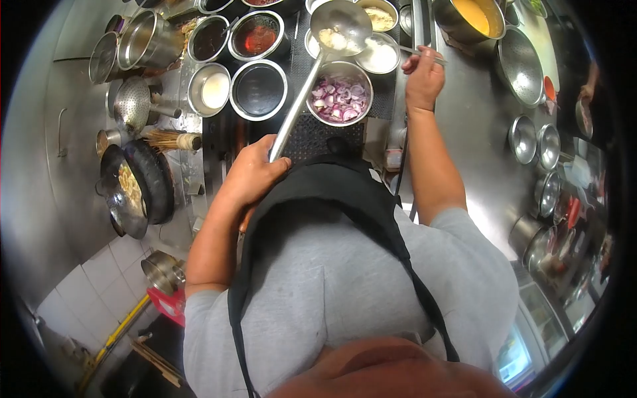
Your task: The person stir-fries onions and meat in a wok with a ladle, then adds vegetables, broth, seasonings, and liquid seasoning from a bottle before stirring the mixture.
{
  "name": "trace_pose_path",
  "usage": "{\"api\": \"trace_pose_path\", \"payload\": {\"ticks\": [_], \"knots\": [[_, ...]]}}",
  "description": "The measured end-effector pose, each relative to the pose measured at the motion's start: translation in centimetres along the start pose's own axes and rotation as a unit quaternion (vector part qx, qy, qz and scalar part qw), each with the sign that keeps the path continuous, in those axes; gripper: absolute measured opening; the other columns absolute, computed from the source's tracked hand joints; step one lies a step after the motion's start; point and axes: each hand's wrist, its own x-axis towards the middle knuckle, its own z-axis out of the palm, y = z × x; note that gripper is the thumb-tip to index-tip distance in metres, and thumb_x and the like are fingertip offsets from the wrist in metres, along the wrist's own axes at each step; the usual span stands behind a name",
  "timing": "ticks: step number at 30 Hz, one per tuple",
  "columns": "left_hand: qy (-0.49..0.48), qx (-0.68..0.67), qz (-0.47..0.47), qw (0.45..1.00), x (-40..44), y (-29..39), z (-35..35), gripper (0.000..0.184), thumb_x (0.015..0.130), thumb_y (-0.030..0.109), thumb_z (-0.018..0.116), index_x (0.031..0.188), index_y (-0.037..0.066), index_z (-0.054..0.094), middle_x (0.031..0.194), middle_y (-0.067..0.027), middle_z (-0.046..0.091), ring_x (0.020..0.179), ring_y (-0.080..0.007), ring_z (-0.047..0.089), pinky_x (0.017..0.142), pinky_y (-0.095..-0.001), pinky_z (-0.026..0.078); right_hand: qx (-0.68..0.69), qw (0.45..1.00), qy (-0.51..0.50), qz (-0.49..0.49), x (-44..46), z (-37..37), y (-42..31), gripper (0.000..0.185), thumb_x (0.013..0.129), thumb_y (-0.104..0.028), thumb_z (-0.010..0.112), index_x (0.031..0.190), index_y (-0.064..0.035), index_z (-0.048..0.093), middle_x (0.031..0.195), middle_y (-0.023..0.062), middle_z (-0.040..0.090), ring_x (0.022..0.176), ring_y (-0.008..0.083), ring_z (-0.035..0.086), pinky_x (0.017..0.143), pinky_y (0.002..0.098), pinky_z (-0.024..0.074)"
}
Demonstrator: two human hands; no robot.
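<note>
My left hand (260,171) is closed around the long handle of a metal ladle (350,18). The ladle's bowl hangs over the containers at the top, with pale lumps in it. Closed fingers of my right hand (425,74) grip a thin metal utensil (415,51), whose far end points toward a bowl of white powder (379,56); its head cannot be made out. Below the ladle sits a metal pot of sliced red onions (340,99). A bowl of pale yellowish food (380,18) stands behind the powder.
Left are pots of dark liquid (259,91), red oil (256,40) and white contents (213,91). Farther left are a perforated strainer (132,105), a bamboo brush (174,140) and woks (149,179). Right are a pot of orange liquid (474,16), a wok (521,66) and metal bowls (523,139).
</note>
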Motion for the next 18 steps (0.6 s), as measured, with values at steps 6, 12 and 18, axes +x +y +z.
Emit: {"api": "trace_pose_path", "payload": {"ticks": [6, 12, 18], "knots": [[0.011, 0.012, -0.038, 0.999, -1.0, 1.3, -0.5, 0.041, 0.085, 0.019, 0.067, 0.119, -0.002, 0.062, 0.092, -0.0206, 0.069, 0.084, -0.0271, 0.067, 0.081, -0.0368, 0.052, -0.285, 0.913, -0.014, -0.293, 1.8, -1.4, 5.1, 0.036, 0.106, -0.029, 0.045, 0.102, 0.0020, 0.063, 0.083, 0.0110, 0.065, 0.070, 0.0118, 0.064, 0.061, 0.0307, 0.0518], [0.040, -0.021, -0.022, 0.999, -1.3, 0.7, -0.5, 0.041, 0.086, 0.018, 0.064, 0.123, 0.000, 0.062, 0.089, -0.0095, 0.067, 0.077, -0.0158, 0.061, 0.072, -0.0319, 0.051, -0.027, 0.997, 0.025, 0.063, 1.2, 0.1, 3.4, 0.035, 0.104, -0.027, 0.044, 0.105, 0.0039, 0.061, 0.077, 0.0098, 0.063, 0.058, 0.0153, 0.062, 0.054, 0.0292, 0.0496], [0.022, -0.018, -0.003, 1.000, -0.5, 0.1, -0.3, 0.044, 0.085, 0.020, 0.068, 0.122, -0.002, 0.062, 0.088, -0.0182, 0.069, 0.083, -0.0255, 0.067, 0.079, -0.0357, 0.052, 0.091, 0.995, 0.034, 0.034, 2.5, -0.9, -1.2, 0.031, 0.102, -0.024, 0.047, 0.105, 0.0035, 0.061, 0.075, 0.0075, 0.061, 0.060, 0.0162, 0.063, 0.052, 0.0284, 0.0490]]}}
